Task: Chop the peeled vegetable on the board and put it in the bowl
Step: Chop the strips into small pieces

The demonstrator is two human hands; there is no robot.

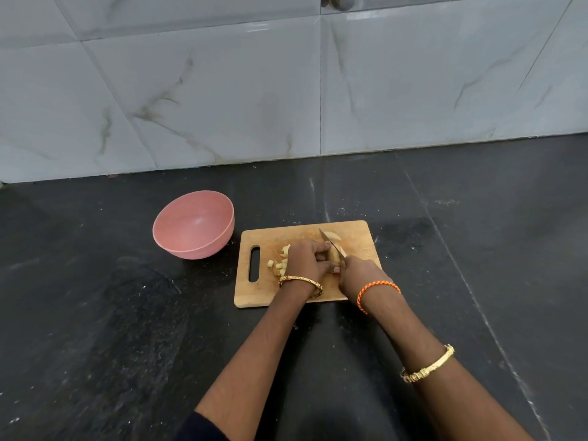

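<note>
In the head view, a wooden cutting board [305,265] lies at the centre of the frame on a dark countertop [127,313]. The left hand [307,261] curls its fingers over a pale peeled vegetable [334,254], holding it down on the board. The right hand [358,273] grips the handle of a knife [331,241], whose blade rests across the vegetable. Cut chunks [280,265] lie on the board just left of the left hand. A pink bowl [194,224], with nothing in it, sits left of the board, near but apart.
</note>
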